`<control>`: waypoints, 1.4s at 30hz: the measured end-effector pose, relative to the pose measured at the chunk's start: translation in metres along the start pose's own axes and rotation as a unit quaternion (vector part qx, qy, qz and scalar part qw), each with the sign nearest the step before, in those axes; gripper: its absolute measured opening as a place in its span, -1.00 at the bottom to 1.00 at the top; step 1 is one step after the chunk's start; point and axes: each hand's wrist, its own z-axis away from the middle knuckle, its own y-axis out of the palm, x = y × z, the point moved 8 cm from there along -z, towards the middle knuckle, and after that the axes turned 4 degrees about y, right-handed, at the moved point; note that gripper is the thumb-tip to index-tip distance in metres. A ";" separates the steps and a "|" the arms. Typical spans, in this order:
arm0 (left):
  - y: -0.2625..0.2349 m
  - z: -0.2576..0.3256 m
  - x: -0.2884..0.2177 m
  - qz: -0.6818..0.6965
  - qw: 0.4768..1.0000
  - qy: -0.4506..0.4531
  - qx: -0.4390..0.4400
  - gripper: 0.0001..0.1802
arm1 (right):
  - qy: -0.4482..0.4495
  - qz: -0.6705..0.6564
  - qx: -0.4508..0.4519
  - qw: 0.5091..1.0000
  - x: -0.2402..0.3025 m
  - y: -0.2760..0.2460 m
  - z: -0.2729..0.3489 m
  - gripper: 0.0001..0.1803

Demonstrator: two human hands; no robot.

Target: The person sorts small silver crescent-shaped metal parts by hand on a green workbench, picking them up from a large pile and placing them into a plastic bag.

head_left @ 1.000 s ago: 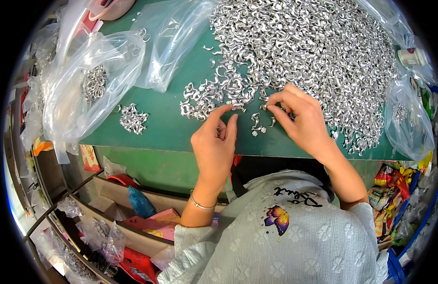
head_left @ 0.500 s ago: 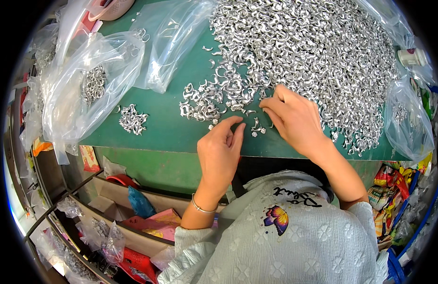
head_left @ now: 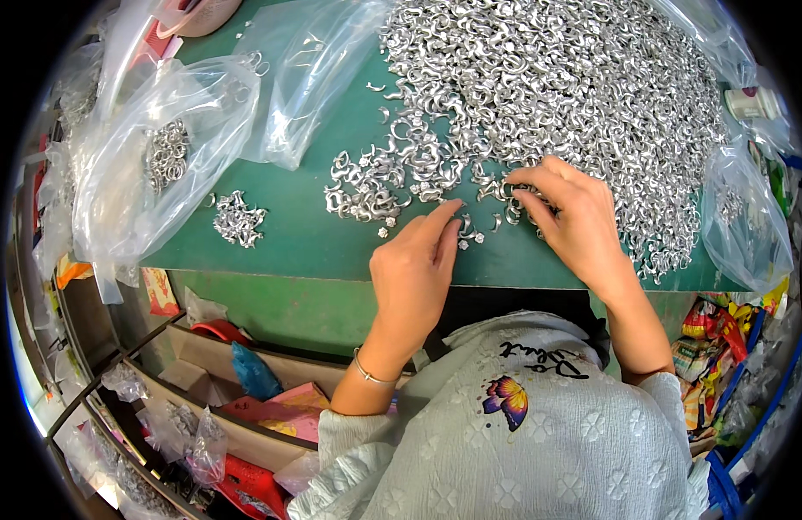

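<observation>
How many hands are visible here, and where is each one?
2: the left hand is beside a few loose metal pieces on the green table; the right hand is by the near edge of the large metal heap. None seems hidden.

view: head-worn fisheye | facing: down | range: close above hands (head_left: 410,273)

Grey shirt (head_left: 522,468): blk cursive lettering (head_left: 544,360) across front
White jar (head_left: 752,104), far R: too sm. to read
</observation>
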 end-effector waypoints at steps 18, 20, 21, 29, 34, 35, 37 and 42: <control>0.033 0.014 0.014 0.539 0.793 -0.246 0.140 -0.71 | -0.013 -0.343 0.135 0.930 0.010 0.014 0.012 -0.87; 0.048 0.023 0.004 0.663 0.640 -0.342 0.187 -0.63 | 0.018 -0.560 0.189 0.806 0.012 0.028 0.015 -0.83; 0.052 0.026 0.000 0.666 0.626 -0.361 0.185 -0.60 | 0.035 -0.638 0.218 0.738 0.014 0.032 0.016 -0.81; 0.060 0.033 0.000 0.672 0.626 -0.357 0.173 -0.65 | 0.213 -0.861 0.271 0.373 0.012 0.053 0.020 -0.70; 0.040 0.023 0.006 0.569 0.761 -0.287 0.119 -0.71 | 0.155 -0.544 0.133 0.814 -0.026 0.029 0.004 -0.84; 0.038 0.022 0.007 0.566 0.766 -0.276 0.127 -0.72 | 0.087 -0.388 0.065 0.915 -0.021 0.017 -0.003 -0.85; 0.041 0.024 0.005 0.590 0.739 -0.292 0.142 -0.72 | 0.000 -0.135 -0.049 0.990 0.000 0.004 -0.006 -0.85; 0.049 0.029 0.000 0.601 0.719 -0.303 0.174 -0.74 | 0.006 -0.012 -0.040 0.999 0.006 0.022 -0.006 -0.89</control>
